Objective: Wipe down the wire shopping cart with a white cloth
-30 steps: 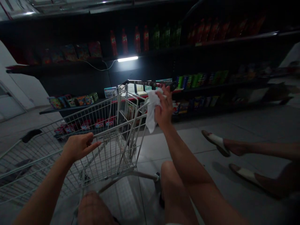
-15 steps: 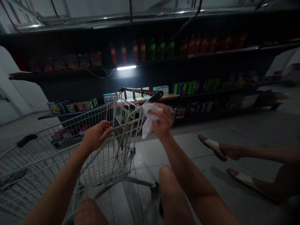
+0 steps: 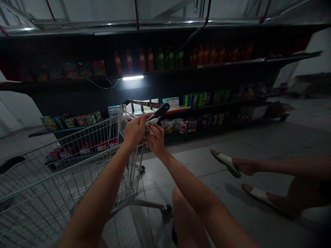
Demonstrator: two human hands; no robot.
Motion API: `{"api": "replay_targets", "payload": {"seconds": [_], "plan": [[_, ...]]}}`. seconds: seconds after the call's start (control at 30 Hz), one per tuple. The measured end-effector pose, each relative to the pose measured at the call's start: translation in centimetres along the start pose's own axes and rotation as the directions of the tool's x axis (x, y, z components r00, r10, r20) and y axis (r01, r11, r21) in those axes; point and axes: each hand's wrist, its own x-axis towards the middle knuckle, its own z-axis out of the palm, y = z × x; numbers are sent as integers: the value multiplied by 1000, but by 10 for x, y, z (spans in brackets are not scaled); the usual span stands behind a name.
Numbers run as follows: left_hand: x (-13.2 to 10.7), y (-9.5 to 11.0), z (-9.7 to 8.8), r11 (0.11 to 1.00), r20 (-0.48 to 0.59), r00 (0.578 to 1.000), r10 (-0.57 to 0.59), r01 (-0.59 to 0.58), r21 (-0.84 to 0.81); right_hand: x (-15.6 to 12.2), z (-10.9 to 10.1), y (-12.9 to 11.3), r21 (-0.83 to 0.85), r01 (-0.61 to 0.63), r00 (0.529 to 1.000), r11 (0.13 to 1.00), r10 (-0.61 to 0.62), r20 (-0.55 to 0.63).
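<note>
The left hand [image 3: 134, 130] and the right hand [image 3: 156, 140] are both closed and are grasping together a white cloth [image 3: 152, 123], which is pressed just under the black handle [image 3: 159, 112] of the wire shopping cart [image 3: 77, 144], close before the store shelf [image 3: 224, 102].

Upper shelf [image 3: 227, 62] — red, green bottles [image 3: 141, 60] | lower shelf [image 3: 227, 102] — packs [image 3: 204, 99] | tiled floor [image 3: 196, 162] — shopping cart [image 3: 51, 179]
</note>
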Motion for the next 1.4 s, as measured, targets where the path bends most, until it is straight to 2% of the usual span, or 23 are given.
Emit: {"api": "replay_targets", "payload": {"seconds": [0.1, 0.17, 0.23, 0.33, 0.4, 0.47, 0.53, 0.6, 0.67, 0.73, 0.77, 0.83, 0.9, 1.03, 1.17, 1.3, 1.4], "plan": [[0, 4, 9, 994, -55, 998, -5, 11, 108, -20, -11, -7, 107, 32, 989, 994, -47, 139], [-2, 2, 14, 990, -76, 997, -30, 40, 135, -19, -26, -7, 160, 61, 976, 985, -92, 198], [-3, -1, 16, 987, -87, 996, -38, 50, 151, -5, -44, -3, 134, 67, 990, 989, -83, 118], [-6, -2, 15, 983, -103, 994, -21, 39, 179, 34, -62, 12, 10, 11, 992, 1000, -9, -125], [-8, -1, 13, 985, -108, 994, -6, 25, 170, 62, -65, 26, -37, 17, 993, 999, -21, -114], [-12, 1, 10, 988, -115, 993, 7, 11, 156, 86, -63, 46, -50, 60, 998, 997, -60, -4], [-17, 3, 6, 988, -124, 992, 27, -8, 151, 103, -63, 69, -50, 64, 997, 997, -62, 43], [-22, 3, 1, 988, -131, 990, 47, -27, 150, 114, -70, 87, -46, 8, 1000, 999, -8, -8], [-28, 3, -5, 989, -136, 989, 59, -40, 140, 122, -82, 93, -26, -57, 994, 998, 55, -96], [-34, 2, -11, 992, -142, 988, 67, -51, 114, 126, -93, 83, 37, -48, 989, 998, 53, -135], [-37, 2, -14, 994, -149, 986, 71, -58, 95, 127, -96, 73, 84, -11, 993, 996, 21, -112], [-42, 1, -21, 996, -172, 982, 82, -74, 48, 128, -98, 53, 198, 64, 998, 978, -62, -18], [-47, -1, -27, 996, -195, 977, 90, -91, 5, 131, -94, 40, 289, 64, 992, 955, -91, 83], [-60, -4, -42, 993, -200, 975, 93, -107, -58, 141, -90, 34, 405, -70, 969, 912, -35, 245], [-75, -7, -61, 984, -177, 979, 104, -127, -124, 152, -95, 20, 580, -172, 946, 797, -32, 324], [-88, -9, -83, 971, -164, 980, 112, -143, -191, 163, -93, 0, 680, -286, 875, 676, -105, 472], [-96, -13, -97, 965, -147, 983, 111, -142, -220, 168, -86, -5, 682, -347, 832, 644, -124, 541]]}}
